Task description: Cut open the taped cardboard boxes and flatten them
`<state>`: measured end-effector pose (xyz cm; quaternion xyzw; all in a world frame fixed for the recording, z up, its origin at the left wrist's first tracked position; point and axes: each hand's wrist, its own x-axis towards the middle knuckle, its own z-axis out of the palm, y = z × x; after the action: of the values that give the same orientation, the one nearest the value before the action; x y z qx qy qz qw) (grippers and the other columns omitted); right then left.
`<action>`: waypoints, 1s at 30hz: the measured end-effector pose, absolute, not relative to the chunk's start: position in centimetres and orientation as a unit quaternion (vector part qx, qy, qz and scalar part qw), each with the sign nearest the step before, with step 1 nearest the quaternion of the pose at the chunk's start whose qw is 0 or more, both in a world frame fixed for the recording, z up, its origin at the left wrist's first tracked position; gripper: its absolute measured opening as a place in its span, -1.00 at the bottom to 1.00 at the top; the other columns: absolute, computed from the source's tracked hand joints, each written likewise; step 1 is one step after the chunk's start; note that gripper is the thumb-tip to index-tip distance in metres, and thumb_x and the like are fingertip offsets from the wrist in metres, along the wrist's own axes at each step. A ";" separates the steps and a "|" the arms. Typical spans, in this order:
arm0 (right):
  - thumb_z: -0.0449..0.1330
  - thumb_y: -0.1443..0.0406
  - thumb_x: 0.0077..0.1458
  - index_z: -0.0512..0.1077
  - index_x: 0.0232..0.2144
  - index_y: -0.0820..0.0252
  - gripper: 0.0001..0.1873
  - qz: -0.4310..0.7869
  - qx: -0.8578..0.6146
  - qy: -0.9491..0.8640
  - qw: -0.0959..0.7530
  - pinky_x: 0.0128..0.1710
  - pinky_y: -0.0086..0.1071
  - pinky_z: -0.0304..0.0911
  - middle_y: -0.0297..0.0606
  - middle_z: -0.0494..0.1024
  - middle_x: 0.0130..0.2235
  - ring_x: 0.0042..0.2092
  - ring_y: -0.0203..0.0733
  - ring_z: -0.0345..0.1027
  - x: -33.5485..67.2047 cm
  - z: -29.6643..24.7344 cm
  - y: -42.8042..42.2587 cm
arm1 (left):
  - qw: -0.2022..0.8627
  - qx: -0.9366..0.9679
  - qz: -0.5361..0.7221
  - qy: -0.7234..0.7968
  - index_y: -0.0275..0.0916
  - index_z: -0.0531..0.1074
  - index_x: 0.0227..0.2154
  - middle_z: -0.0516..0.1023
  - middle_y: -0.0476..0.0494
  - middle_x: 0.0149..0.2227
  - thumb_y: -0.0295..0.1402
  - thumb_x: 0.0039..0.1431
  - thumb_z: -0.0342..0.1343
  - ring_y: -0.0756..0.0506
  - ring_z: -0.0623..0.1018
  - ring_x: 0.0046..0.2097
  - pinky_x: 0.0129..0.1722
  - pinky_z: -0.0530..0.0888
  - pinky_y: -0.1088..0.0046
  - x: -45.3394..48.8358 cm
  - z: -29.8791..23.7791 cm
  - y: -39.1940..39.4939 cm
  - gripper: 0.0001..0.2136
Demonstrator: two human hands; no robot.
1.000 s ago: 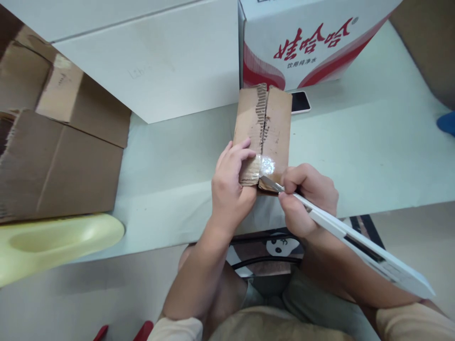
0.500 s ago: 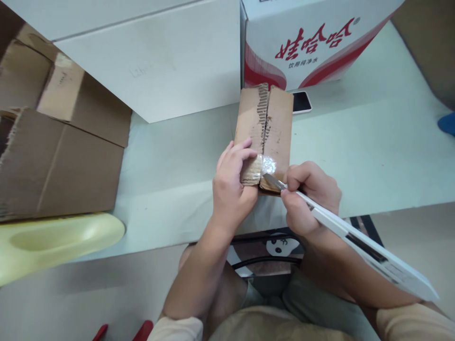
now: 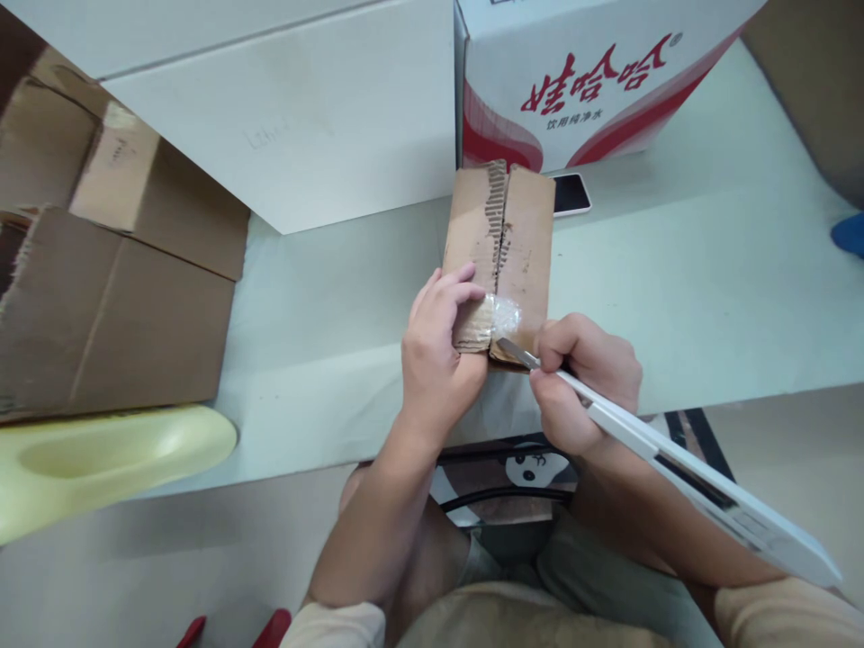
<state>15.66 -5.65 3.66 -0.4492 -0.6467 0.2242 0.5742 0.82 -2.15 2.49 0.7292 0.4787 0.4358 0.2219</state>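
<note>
A small brown cardboard box (image 3: pixel 528 234) lies on the table, its top seam torn and showing corrugation. Clear tape (image 3: pixel 506 315) crosses the seam at the near end. My left hand (image 3: pixel 442 337) grips the box's near left side, fingers on top and thumb at the near end. Pinched in my right hand (image 3: pixel 587 378) is a white utility knife (image 3: pixel 648 441) with its blade out. The blade tip rests at or just over the near edge of the box, beside the tape; whether it has gone in I cannot tell.
A large white box (image 3: pixel 303 126) and a red-and-white water carton (image 3: pixel 580 90) stand behind. A phone (image 3: pixel 572 194) lies right of the small box. Brown cartons (image 3: pixel 135 306) and a pale yellow curved object (image 3: pixel 135 450) are on the left. The table's front edge is close to me.
The knife and my right hand have shifted slightly left and down, bringing the blade tip nearer the box's near edge. My left hand and the box have moved a touch left.
</note>
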 end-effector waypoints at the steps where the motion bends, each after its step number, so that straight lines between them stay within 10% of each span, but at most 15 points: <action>1: 0.12 0.44 -0.06 0.18 -0.49 0.08 -0.81 0.226 -0.447 -0.648 0.574 -0.58 -0.38 -0.13 -0.46 0.18 -0.56 -0.57 -0.36 -0.04 15.7 3.7 -5.6 | 0.223 0.728 0.438 0.478 -0.10 0.40 -0.06 0.62 -0.16 0.20 -0.63 0.04 0.07 -0.24 0.52 0.34 0.41 0.40 -0.01 0.8 2.5 -2.1 -0.59; 30: 0.11 0.47 -0.07 0.17 -0.50 0.08 -0.79 0.241 -0.449 -0.659 0.553 -0.55 -0.36 -0.08 -0.46 0.17 -0.56 -0.56 -0.35 -0.06 15.6 4.1 -5.8 | 0.222 0.726 0.468 0.451 -0.15 0.42 -0.08 0.64 -0.20 0.15 -0.66 -0.02 0.05 -0.19 0.57 0.29 0.45 0.35 0.08 0.7 2.3 -1.9 -0.57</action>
<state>15.62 -5.82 4.09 -0.4488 -0.6590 0.2414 0.5532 0.74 -1.88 2.27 0.7264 0.4513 0.4683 0.2221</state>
